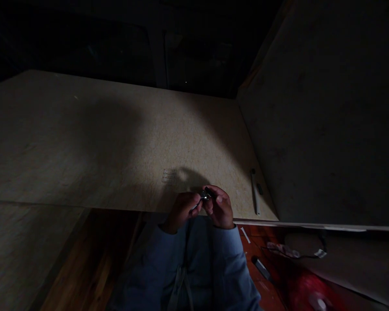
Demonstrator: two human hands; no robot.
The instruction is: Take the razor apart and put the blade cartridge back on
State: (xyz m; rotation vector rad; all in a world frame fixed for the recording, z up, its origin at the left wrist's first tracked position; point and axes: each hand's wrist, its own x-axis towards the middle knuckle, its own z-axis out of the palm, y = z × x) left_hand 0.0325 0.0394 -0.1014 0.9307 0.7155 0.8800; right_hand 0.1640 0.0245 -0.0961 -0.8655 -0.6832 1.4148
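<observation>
Both hands meet just above the front edge of the stone-patterned table. In my left hand (184,208), closed fingers pinch a small, shiny metal piece (205,196). My right hand (222,208) is closed around a small dark piece (209,191) that touches or lies right against the metal one. Dim light and the fingers hide the exact kind of both. Several thin, light-coloured small pieces (169,175) lie in a neat row on the table, just beyond my left hand.
Toward the table's right side lies a slim pale stick with a dark head (255,194), beside a short dark object (259,188). A grey panel (324,129) rises at the right. Below are a dark oblong object (262,268) and a red bag (311,287).
</observation>
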